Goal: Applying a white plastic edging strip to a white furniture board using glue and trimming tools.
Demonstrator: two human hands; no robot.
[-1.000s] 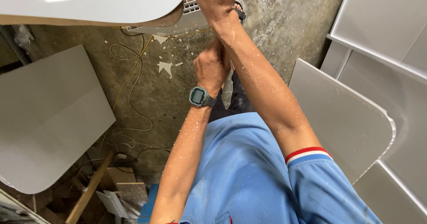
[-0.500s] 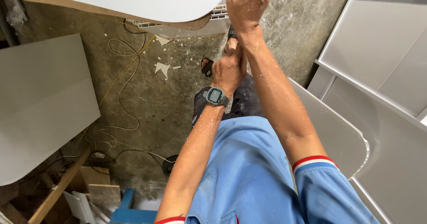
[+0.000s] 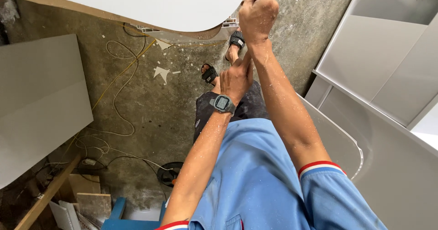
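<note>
White panel [image 3: 137,4] w/ curved cut edge spans top of view, raised above concrete floor [image 3: 150,97]. Right hand [image 3: 258,13] sits at panel's edge, top centre, fingers closed tight on that edge or on something held against it; which one cannot be told. Left hand [image 3: 235,79] lies against right forearm just below wrist, fingers loosely curled, holding nothing, probably to steady the arm. Wristwatch [image 3: 222,103] on left wrist. Both forearms dusted w/ white specks. Yellow cable [image 3: 116,81] loops across floor. More white panels [image 3: 39,102] lean at left and right.
</note>
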